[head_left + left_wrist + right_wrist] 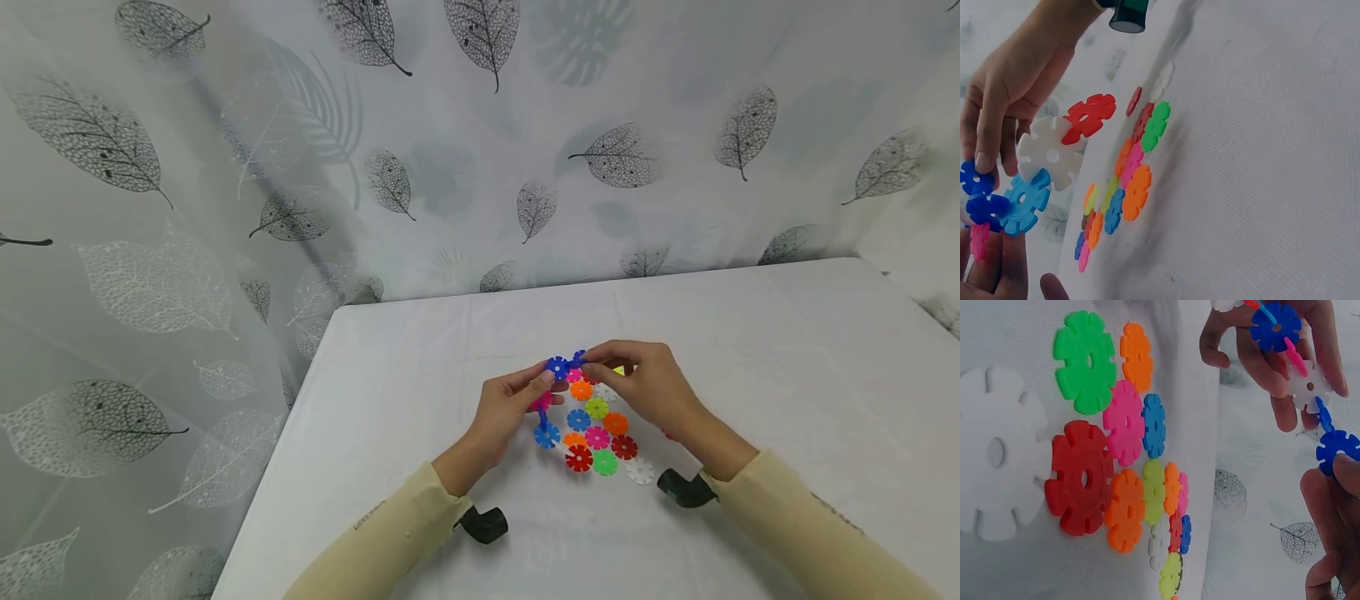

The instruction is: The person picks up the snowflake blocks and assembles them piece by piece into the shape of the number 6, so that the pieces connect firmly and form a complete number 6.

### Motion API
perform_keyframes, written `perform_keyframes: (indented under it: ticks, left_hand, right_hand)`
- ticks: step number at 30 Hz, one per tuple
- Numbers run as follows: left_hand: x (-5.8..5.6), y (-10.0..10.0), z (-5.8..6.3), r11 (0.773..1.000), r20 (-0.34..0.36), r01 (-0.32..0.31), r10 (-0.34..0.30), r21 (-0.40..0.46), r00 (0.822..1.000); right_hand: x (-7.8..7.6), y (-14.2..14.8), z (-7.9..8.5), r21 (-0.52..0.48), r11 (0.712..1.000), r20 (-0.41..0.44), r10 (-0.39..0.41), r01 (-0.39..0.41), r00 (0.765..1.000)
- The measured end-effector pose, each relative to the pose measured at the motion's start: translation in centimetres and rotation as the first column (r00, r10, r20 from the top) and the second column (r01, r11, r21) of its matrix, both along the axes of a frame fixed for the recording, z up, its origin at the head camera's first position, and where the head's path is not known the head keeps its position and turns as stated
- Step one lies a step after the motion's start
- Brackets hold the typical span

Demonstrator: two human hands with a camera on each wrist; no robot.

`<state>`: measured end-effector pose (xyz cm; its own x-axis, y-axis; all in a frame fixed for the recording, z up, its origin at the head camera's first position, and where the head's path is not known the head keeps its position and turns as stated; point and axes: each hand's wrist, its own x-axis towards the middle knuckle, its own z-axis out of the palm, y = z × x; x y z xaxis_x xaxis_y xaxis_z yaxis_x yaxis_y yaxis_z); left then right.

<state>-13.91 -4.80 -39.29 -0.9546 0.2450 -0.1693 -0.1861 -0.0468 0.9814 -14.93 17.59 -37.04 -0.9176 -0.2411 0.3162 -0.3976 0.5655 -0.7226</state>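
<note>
A chain of slotted plastic flower discs hangs between my two hands, joined edge to edge by their notches. My left hand (502, 412) grips it around a white disc (1310, 387) and a pink disc (1295, 356). Between the thumb and fingers of my right hand (663, 387) is the dark blue disc (1338, 447) at one end, with another blue disc (1324, 414) linking it to the white one. Toward the other end come a light blue disc (1024, 201), a larger-looking white disc (1051, 153) and a red disc (1089, 117).
Loose discs lie flat below the hands, among them a green disc (604, 462), a pink disc (597, 437) and an orange disc (616, 423). A white disc (641, 472) is nearest the right wrist. The white-covered table (420, 350) meets a leaf-patterned curtain (465, 167) behind.
</note>
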Motion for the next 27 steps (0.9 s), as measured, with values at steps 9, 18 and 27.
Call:
perform_keyframes:
  ticks: [9, 18, 27]
  left_hand:
    - [-0.04, 0.01, 0.08, 1.0, 0.004, 0.0, 0.0, -0.013, 1.0]
    - [0.08, 0.21, 0.26, 1.0, -0.005, 0.017, -0.017, -0.017, 1.0]
    - [0.0, -0.03, 0.23, 0.996, 0.019, 0.041, -0.039, -0.083, 0.999]
  right_hand:
    - [0.21, -0.32, -0.28, 0.03, 0.999, -0.08, -0.021, 0.023, 0.997]
    - [0.37, -0.35, -0.5, 0.033, 0.999, -0.101, -0.025, 0.028, 0.995]
    - [0.63, 0.03, -0.7, 0.038, 0.999, -0.054, -0.021, 0.023, 0.998]
